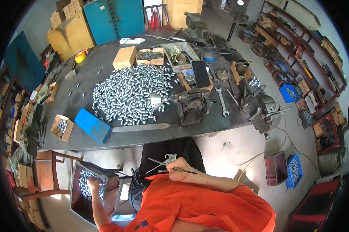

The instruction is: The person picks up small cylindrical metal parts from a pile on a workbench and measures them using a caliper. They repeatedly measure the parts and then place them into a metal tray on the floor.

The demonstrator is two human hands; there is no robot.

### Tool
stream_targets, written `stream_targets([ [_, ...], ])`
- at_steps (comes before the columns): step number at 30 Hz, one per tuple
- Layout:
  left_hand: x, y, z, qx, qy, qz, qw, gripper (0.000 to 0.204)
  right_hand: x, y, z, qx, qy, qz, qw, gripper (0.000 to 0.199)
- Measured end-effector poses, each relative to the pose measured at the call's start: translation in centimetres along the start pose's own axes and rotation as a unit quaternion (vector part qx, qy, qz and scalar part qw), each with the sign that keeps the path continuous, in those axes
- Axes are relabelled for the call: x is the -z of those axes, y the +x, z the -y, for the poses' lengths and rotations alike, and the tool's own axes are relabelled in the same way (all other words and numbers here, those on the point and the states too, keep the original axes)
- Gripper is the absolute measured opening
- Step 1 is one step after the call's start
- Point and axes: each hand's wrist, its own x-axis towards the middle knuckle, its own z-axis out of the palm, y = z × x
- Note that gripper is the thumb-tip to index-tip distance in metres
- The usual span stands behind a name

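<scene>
My left hand [92,183] reaches down into a dark metal bin [112,193] at the lower left and touches the small shiny metal sleeves [85,188] inside. Its fingers are too small and partly hidden among the parts to show whether they grip one. Over my lap, my right hand [177,168] is closed around a thin dark rod-like tool [157,161], which sticks out on both sides of the fist. Just beyond that hand, a silvery tool with jaws [169,158] shows against my dark trousers; the fist partly covers it.
A large heap of metal sleeves [128,92] spreads over the dark workbench [143,144]. Around it are a blue box [92,125], a long flat file [140,127], a small clamping machine [194,106], a wrench [222,101] and a bench vise [265,110]. A wooden chair [39,170] stands left of the bin.
</scene>
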Motion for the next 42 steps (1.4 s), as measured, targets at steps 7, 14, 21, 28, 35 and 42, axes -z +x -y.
stream_targets([
  [7,5.0,-4.6,-12.8,-0.034,-0.442,-0.045,0.895,0.019,0.1,0.5,-0.2,0.035,-0.021,0.024,0.999,0.033],
  [14,-4.9,-13.4,-24.0,0.027,-0.579,0.352,0.735,0.024,-0.9,2.1,0.6,0.067,-0.058,0.003,0.996,0.026],
  [21,-8.6,-15.9,-27.9,0.007,-0.485,0.448,0.751,0.021,-0.4,3.4,1.2,0.095,-0.081,-0.024,0.992,0.02],
  [28,-8.3,-16.0,-29.1,-0.121,-0.365,0.398,0.833,0.009,-1.3,4.1,-0.8,0.136,-0.12,-0.072,0.981,0.022],
  [35,-9.0,-16.0,-29.2,-0.129,-0.374,0.427,0.813,0.02,-1.4,3.4,-2.5,0.062,-0.065,-0.092,0.992,0.022],
  [42,-8.5,-14.1,-28.6,-0.252,-0.265,0.25,0.896,0.011,0.7,2.1,-0.8,0.032,-0.068,-0.097,0.992,0.028],
])
